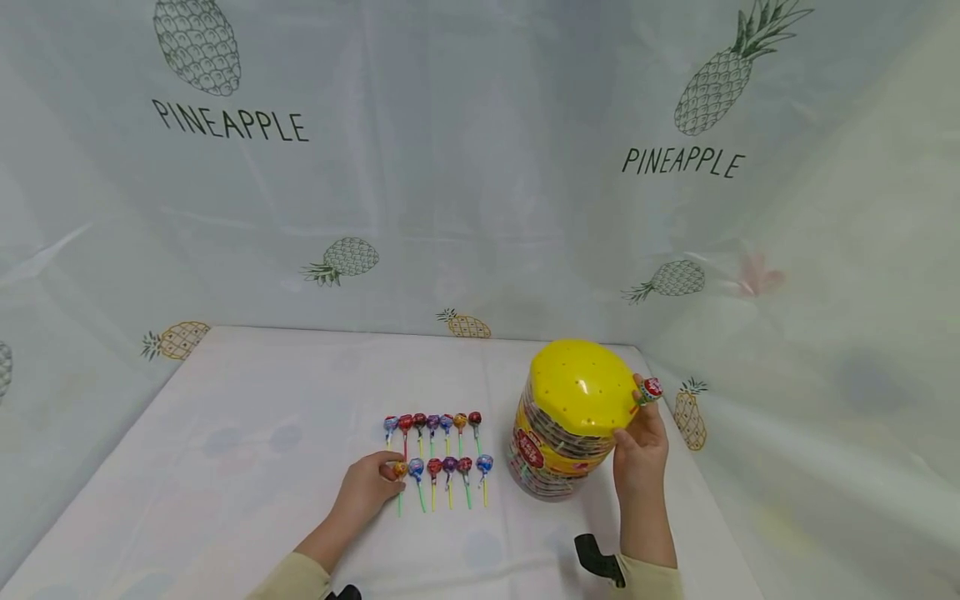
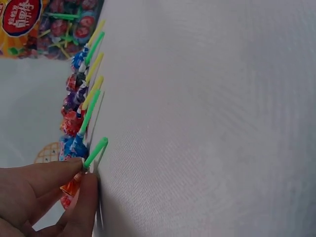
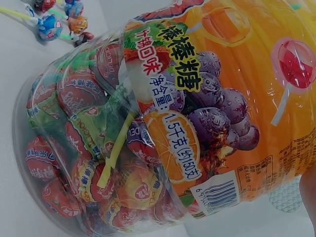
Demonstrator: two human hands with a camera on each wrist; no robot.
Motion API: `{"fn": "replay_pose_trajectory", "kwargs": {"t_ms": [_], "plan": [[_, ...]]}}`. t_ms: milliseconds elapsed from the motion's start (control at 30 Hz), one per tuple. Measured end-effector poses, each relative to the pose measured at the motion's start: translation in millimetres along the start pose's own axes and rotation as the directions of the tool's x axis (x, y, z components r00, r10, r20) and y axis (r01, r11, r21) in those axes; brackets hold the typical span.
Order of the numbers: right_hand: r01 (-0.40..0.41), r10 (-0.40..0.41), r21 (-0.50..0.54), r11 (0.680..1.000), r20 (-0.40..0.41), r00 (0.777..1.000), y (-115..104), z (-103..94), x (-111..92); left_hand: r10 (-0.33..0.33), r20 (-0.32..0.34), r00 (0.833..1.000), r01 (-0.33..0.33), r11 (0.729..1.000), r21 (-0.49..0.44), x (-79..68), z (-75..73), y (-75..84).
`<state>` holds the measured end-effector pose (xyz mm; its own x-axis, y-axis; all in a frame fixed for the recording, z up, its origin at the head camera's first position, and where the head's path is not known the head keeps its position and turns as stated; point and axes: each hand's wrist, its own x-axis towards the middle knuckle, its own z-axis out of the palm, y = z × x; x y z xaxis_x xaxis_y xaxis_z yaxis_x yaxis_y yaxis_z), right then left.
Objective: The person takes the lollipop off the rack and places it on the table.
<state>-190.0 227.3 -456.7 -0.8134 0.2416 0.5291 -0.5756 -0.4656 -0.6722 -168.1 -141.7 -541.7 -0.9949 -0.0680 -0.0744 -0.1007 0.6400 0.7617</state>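
My left hand (image 1: 369,486) pinches an orange-wrapped lollipop (image 1: 401,470) at the left end of the front row. Its green stick (image 2: 96,153) shows past the fingertips in the left wrist view. Right of it in that row lie several lollipops, a blue one (image 1: 416,468) nearest. My right hand (image 1: 643,442) grips the edge of the yellow domed lid (image 1: 581,379) of a clear jar (image 3: 89,133) filled with wrapped lollipops. A red-wrapped lollipop (image 1: 652,388) stands out at the lid's right edge, beside the fingers; they partly hide its stick.
Behind the front row lies a second row of lollipops (image 1: 432,422), sticks towards me. Small holes dot the lid. The white-covered table (image 1: 285,400) meets a pineapple-print curtain (image 1: 480,167) at the back and sides.
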Motion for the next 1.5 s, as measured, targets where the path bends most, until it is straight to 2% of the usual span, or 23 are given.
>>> {"fn": "replay_pose_trajectory", "kwargs": {"t_ms": [500, 800, 967, 1067, 1233, 1367, 1500], "plan": [[-0.003, 0.003, 0.022, 1.000, 0.001, 1.000, 0, 0.7, 0, 0.029, 0.010, 1.000, -0.030, 0.999, 0.028, 3.4, 8.0, 1.5], [0.000, 0.000, -0.002, 1.000, -0.032, 0.999, 2, -1.2, 0, 0.031, 0.003, 1.000, -0.031, 0.998, 0.049, 3.5, 8.7, 1.1], [0.003, -0.002, 0.010, 1.000, -0.018, 1.000, 3, -2.3, 0, 0.029, -0.019, 0.999, -0.027, 0.994, 0.103, 2.6, 7.4, 2.2], [0.004, -0.004, 0.002, 1.000, -0.008, 1.000, 3, -3.8, 0, 0.081, -0.047, 0.996, -0.069, 0.975, 0.212, 3.4, 7.9, 5.7], [0.017, -0.017, 0.004, 1.000, 0.010, 1.000, 3, -4.9, 0, 0.219, -0.087, 0.972, -0.168, 0.904, 0.394, 9.7, 13.9, 10.4], [0.019, -0.019, -0.005, 1.000, 0.010, 1.000, 2, -3.7, 0, 0.282, -0.103, 0.954, -0.210, 0.874, 0.438, 13.7, 17.7, 9.9], [0.025, -0.024, -0.007, 1.000, 0.027, 0.999, 2, -2.7, -1, 0.296, -0.091, 0.951, -0.228, 0.868, 0.441, 14.1, 17.7, 12.7]]}}
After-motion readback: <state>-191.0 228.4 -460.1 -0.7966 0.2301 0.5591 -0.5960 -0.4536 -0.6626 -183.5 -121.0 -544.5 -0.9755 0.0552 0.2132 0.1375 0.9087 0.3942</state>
